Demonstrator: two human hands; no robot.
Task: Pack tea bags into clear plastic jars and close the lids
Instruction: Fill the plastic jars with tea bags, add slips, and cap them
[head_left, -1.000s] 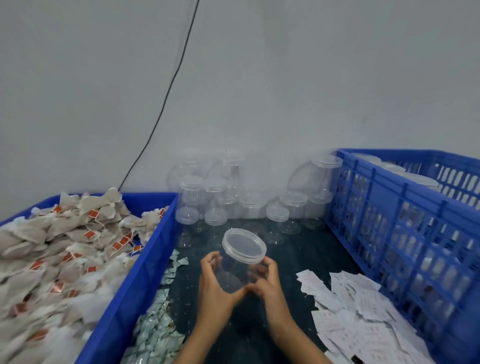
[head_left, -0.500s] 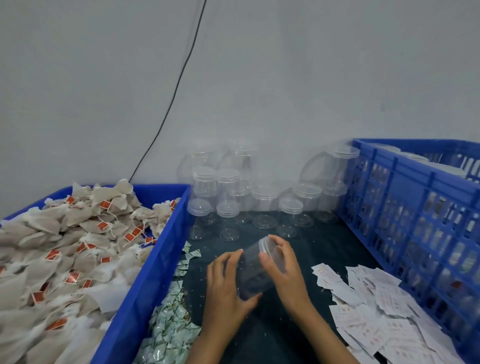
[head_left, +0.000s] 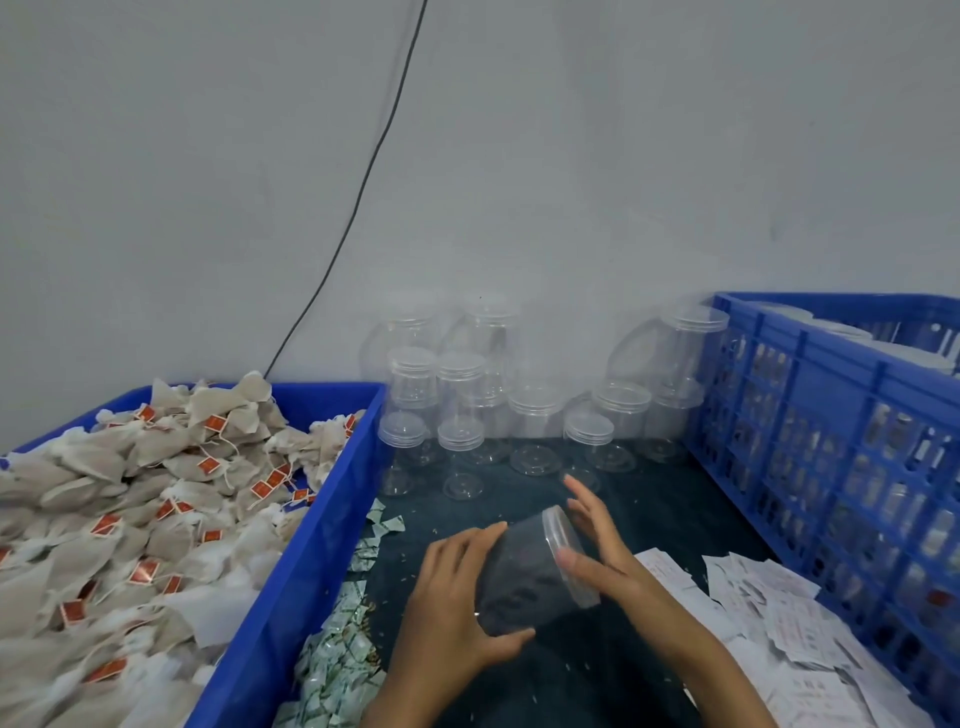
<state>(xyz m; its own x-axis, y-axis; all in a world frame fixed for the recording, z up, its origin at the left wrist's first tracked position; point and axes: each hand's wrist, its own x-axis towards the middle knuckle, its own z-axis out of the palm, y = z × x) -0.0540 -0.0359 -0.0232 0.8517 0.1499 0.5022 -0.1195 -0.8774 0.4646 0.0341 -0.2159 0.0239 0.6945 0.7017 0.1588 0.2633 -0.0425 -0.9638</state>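
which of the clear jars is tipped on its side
The jar held between the hands, at the front: it lies tilted, its lid facing right. The other jars by the wall all stand upright.

Crate (head_left: 831, 467) contents blurred, unreadable
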